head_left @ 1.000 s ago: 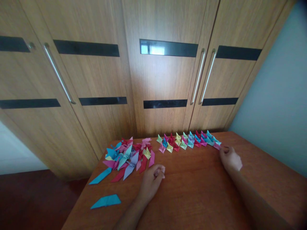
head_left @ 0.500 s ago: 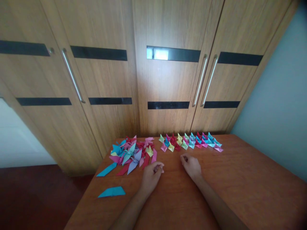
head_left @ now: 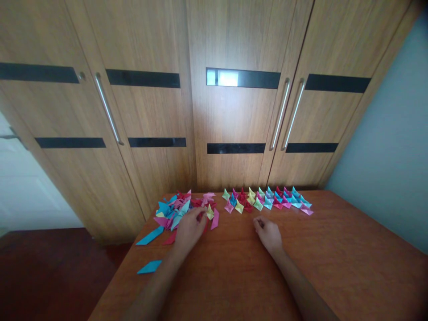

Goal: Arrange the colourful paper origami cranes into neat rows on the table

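Observation:
My left hand (head_left: 190, 226) reaches over a pile of folded paper pieces (head_left: 165, 221). Its fingers are bent together, with the tips right beside a small yellow folded piece (head_left: 210, 212); whether they grip any paper is hidden. A pink paper strip (head_left: 215, 219) lies just right of the yellow piece. My right hand (head_left: 268, 232) rests on the table, fingers curled in and nothing visible in them. Beyond it, small pointed origami units (head_left: 258, 203) in many colours stand in rows along the table's back edge.
Two blue folded papers lie at the left: one by the pile (head_left: 150, 236), one nearer me (head_left: 149, 267), partly covered by my left forearm. The brown wooden table (head_left: 230, 276) backs onto a wardrobe (head_left: 230, 120) with metal handles. A pale wall (head_left: 384, 147) stands at the right.
My left hand has moved left and forward from the bare tabletop onto the paper pile. My right hand has stayed nearly still. The view has shifted slightly.

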A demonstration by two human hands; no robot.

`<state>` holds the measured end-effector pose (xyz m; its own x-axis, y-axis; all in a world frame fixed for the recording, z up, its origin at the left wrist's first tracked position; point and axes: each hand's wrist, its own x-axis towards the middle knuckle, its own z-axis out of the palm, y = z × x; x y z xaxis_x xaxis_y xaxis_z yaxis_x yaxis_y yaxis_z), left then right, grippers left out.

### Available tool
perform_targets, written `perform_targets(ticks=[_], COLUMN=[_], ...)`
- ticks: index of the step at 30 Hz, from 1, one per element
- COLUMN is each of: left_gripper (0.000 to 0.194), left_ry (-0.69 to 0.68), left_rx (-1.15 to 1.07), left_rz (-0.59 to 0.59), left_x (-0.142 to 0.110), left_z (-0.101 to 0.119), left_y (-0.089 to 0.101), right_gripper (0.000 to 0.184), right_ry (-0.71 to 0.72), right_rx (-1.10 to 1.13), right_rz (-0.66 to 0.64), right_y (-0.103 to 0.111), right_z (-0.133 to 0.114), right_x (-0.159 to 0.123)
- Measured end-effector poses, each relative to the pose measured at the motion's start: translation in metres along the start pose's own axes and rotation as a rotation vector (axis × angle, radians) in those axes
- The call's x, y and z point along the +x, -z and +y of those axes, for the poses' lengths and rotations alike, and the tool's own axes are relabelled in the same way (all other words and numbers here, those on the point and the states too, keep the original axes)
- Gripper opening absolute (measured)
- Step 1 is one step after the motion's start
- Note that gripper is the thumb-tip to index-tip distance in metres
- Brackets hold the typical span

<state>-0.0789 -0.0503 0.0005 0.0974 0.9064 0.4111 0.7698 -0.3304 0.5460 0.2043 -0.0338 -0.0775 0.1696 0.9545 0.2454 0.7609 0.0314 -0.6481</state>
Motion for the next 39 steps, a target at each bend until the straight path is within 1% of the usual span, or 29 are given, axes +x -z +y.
perform_targets(ticks=[1,3,6,9,13,17,23,27,30,34,36,39], left_gripper=[0.026,0.029,0.031,0.033,0.040,0.040,0.029,0.025,0.024,0.020,0.021,0.030], left_ry=[0.029,0.086,0.151,0.186,0.205,0.209,0.188,0.146,0.098,0.014,0.022,0.062], left_rx=[0.109,0.332,0.447,0.504,0.572,0.623,0.664,0.655,0.636,0.546,0.525,0.543], left_rz=[0.009,-0.044,-0.077,-0.110,-0.152,-0.176,-0.185,-0.158,-0.112,-0.039,-0.030,-0.057], left_x=[0.010,0.028,0.050,0.064,0.073,0.075,0.071,0.066,0.061,0.056,0.056,0.057], left_z=[-0.005,-0.015,-0.026,-0.032,-0.037,-0.038,-0.035,-0.032,-0.029,-0.029,-0.032,-0.037], left_y=[0.007,0.020,0.028,0.025,0.013,0.005,0.004,0.009,0.014,0.021,0.023,0.026], right_gripper=[0.025,0.025,0.025,0.024,0.024,0.024,0.024,0.025,0.024,0.023,0.023,0.023], right_ry=[0.005,0.014,0.017,0.026,0.042,0.049,0.050,0.042,0.044,0.048,0.048,0.043], right_rx=[0.002,0.006,0.008,0.013,0.012,0.002,0.010,0.019,0.022,0.019,0.017,0.013], right_rz=[0.005,0.013,0.010,0.005,0.014,0.013,0.021,0.011,0.014,0.006,0.003,0.005], right_y=[0.000,0.000,0.001,0.002,0.001,0.000,-0.001,-0.001,-0.001,0.000,0.001,0.002], right_z=[0.000,0.000,-0.001,-0.002,-0.002,0.000,0.002,0.001,0.001,0.000,-0.001,-0.001], right_x=[0.000,0.000,0.000,0.000,0.000,0.000,0.002,0.002,0.002,0.001,0.001,0.000])
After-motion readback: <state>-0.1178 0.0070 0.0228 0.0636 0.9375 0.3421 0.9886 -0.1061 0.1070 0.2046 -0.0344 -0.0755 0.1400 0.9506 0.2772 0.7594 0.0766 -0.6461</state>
